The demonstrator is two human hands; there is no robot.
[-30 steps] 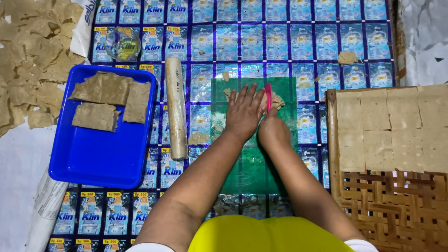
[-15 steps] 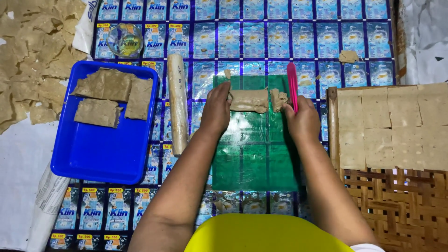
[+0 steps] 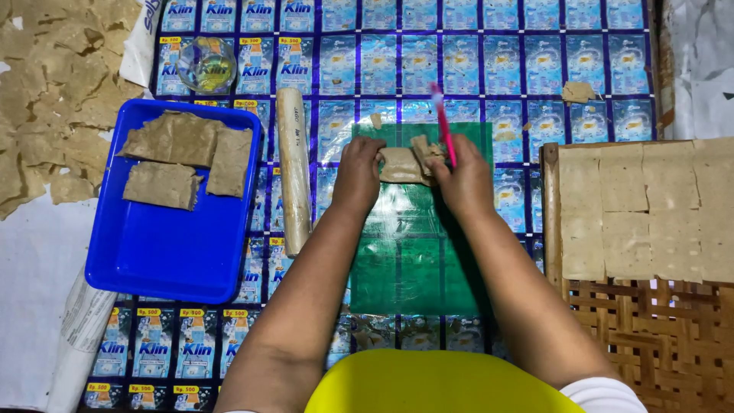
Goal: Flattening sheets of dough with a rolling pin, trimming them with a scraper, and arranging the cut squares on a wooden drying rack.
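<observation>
Both hands (image 3: 359, 172) (image 3: 465, 180) fold dough (image 3: 401, 164); pink stick (image 3: 443, 126) points away.

A mat (image 3: 535, 61) of blue sachets covers the floor. On it lie a green sheet (image 3: 413, 260), blue tray (image 3: 164, 252), rolling pin (image 3: 294, 168), glass bowl (image 3: 205, 65) and woven rack (image 3: 650, 344).

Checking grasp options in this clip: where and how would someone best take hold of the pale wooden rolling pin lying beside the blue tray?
Probably at its middle, from above. The pale wooden rolling pin lies flat, lengthwise away from the person, between the blue plastic tray and the green plastic sheet. Its round sides are free, so fingers could wrap across it. The left hand, now on the tan dough piece, is nearest.
</observation>
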